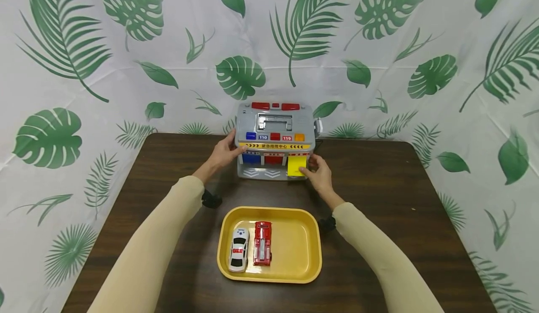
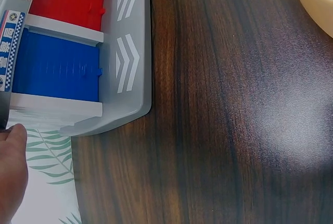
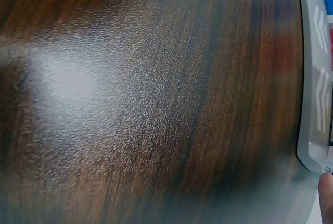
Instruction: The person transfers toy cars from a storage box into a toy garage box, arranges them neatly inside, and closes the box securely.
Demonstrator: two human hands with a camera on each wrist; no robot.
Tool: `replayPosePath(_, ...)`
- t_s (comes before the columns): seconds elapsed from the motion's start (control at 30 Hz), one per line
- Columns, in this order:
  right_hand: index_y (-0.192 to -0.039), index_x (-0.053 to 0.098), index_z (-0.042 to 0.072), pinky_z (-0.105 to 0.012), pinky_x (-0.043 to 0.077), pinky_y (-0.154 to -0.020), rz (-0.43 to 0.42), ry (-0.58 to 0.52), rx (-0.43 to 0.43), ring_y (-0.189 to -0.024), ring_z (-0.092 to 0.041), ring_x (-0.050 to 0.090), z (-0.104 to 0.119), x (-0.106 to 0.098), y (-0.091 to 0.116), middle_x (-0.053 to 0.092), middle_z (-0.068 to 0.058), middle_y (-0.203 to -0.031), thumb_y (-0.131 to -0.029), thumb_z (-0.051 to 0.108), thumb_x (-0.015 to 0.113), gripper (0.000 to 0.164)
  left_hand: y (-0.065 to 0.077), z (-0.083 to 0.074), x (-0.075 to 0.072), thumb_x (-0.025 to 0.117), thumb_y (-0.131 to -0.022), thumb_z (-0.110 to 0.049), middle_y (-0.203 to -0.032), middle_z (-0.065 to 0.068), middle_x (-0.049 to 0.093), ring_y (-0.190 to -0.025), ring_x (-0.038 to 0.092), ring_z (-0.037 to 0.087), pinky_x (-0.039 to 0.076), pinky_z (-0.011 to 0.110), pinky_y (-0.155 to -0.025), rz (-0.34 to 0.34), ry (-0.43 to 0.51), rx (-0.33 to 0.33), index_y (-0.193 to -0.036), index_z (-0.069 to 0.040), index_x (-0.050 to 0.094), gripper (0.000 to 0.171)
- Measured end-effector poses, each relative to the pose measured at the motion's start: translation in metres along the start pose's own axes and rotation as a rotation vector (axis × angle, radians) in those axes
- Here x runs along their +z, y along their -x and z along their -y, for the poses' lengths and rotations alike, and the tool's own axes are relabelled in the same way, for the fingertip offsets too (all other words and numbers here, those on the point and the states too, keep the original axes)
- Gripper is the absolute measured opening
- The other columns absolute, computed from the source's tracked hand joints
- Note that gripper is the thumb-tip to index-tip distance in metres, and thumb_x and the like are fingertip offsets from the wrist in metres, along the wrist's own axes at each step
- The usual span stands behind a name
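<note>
A grey toy emergency garage with red, blue and orange buttons on top stands at the back of the table. My left hand holds its left side, the thumb on the front edge. In the left wrist view, the blue door and red door are down. At the right bay the yellow door is swung outward. My right hand pinches its right edge, thumb in front; the other fingers are partly hidden beside the garage. Only a fingertip shows in the right wrist view.
Nearer on the dark wood table lies a yellow tray. It holds a white toy police car and a red toy fire truck. Behind the table hangs a white leaf-print cloth.
</note>
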State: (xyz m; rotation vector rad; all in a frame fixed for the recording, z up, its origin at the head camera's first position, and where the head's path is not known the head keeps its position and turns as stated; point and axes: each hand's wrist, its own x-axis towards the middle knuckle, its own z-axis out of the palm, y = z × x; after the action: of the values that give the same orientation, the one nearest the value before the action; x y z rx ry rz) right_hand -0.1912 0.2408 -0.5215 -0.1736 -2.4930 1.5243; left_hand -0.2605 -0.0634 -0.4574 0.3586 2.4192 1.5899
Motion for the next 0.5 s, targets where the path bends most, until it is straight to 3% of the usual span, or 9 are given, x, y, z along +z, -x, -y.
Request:
replayPosePath(0.2,-0.115,0.054,-0.006,-0.046,0.051,-0.089,-0.047,0.067,-0.035,-0.103,-0.036,0.059,-0.004,0.006,-0.005,0.055,-0.023,-0.110,-0.080,0.011,0.075,0.044,0.000,0.000,-0.001,0.062,-0.091,-0.026,-0.153,0.013,0.028,-0.136,0.036,0.025,0.032,0.037,-0.110,-0.006,-0.008,0.007,-0.152,-0.011,0.008,0.082)
replayPosePath(0.5,-0.103,0.056,-0.005,-0.045,0.053,-0.082,-0.120,0.077,-0.050,-0.094,-0.034,0.059,-0.006,0.014,-0.007,0.055,-0.021,-0.100,-0.077,0.010,0.077,0.036,0.000,0.000,-0.001,0.061,-0.092,-0.029,-0.155,0.011,0.024,-0.137,0.035,0.024,0.032,0.038,-0.110,-0.011,-0.043,-0.005,-0.152,-0.011,0.008,0.082)
